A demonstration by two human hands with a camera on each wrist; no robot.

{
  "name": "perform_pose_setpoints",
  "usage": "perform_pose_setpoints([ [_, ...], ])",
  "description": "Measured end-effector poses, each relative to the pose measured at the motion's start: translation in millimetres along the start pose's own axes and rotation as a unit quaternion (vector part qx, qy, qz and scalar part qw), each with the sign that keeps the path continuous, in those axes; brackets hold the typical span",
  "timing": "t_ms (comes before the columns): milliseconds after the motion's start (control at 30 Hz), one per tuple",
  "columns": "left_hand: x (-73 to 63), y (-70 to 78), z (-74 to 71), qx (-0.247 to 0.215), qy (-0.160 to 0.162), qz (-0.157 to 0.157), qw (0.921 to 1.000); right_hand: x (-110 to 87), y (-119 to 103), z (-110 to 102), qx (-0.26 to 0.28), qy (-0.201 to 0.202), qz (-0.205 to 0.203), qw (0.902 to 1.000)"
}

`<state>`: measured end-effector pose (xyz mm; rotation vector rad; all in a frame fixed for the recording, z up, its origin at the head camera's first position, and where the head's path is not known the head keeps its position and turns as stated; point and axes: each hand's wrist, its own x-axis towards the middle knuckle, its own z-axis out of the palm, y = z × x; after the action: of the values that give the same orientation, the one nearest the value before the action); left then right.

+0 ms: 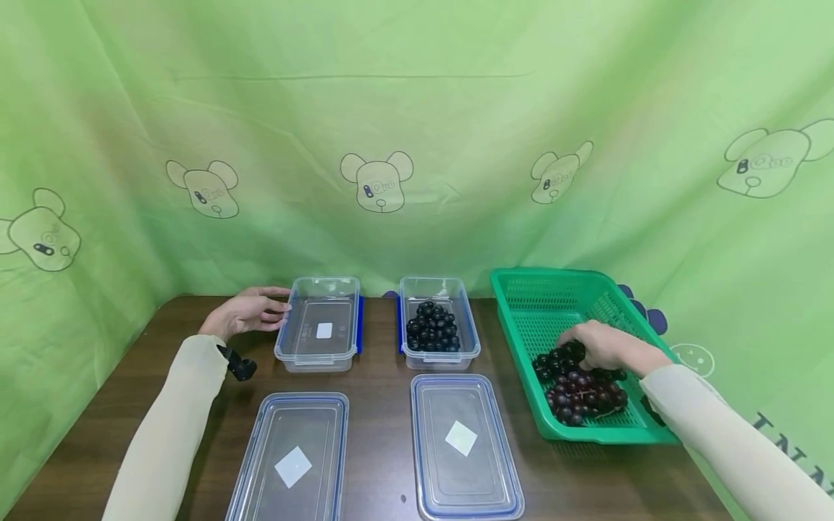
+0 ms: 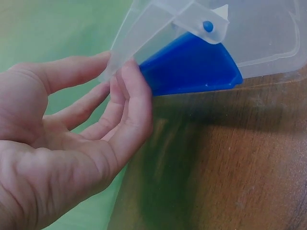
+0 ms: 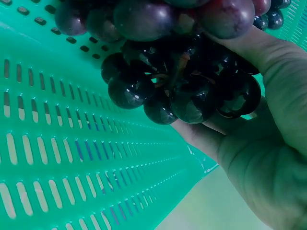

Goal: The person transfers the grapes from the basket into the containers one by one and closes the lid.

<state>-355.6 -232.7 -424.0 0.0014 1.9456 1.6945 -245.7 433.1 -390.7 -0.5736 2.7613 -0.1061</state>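
Observation:
My left hand [image 1: 247, 312] holds the left side of a clear plastic food container [image 1: 326, 304], its thumb and bent fingers at the wall. Beside those fingers hangs an unfastened blue clip [image 2: 192, 67]. In the second clear container [image 1: 438, 286] lies a bunch of black grapes [image 1: 433, 329]. At right, my right hand [image 1: 606, 344] reaches into a green plastic basket [image 1: 528, 289]. It grips a dark bunch of grapes [image 3: 192, 98], with fingers partly hidden beneath the fruit. Reddish-purple grapes [image 1: 583, 398] lie against that bunch in the basket.
Two clear lids with blue seals, the left lid [image 1: 313, 420] and the right lid [image 1: 465, 401], lie flat on the brown table [image 1: 384, 412] in front of the containers. A green printed curtain [image 1: 417, 94] hangs close behind.

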Motion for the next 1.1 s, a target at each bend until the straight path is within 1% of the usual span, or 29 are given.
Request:
perform_pose_setpoints([
  [300,-0.3,-0.4,-0.4,-0.022,-0.013,0.000,0.9997,-8.1,8.1,-4.1,0.010,0.006,0.023,0.9997],
  [500,-1.3,-0.1,-0.6,-0.019,-0.012,0.004,0.9997,-12.4,11.2,-9.2,0.019,0.025,0.013,0.9994],
  [767,-0.4,0.8,0.1,-0.022,-0.007,0.003,0.9997,-15.8,11.6,-19.6,0.053,0.022,0.013,0.9983],
  [867,0.1,0.9,0.4,-0.023,-0.006,0.003,0.9997,-18.3,11.5,-26.0,0.049,0.044,0.003,0.9978],
  [967,0.5,1.2,0.1,-0.024,-0.007,0.002,0.9997,-21.1,11.1,-32.4,0.060,0.070,0.007,0.9957],
  [1100,1.0,2.2,0.2,-0.023,-0.007,0.002,0.9997,-24.4,9.5,-40.4,0.101,0.091,0.021,0.9906],
])
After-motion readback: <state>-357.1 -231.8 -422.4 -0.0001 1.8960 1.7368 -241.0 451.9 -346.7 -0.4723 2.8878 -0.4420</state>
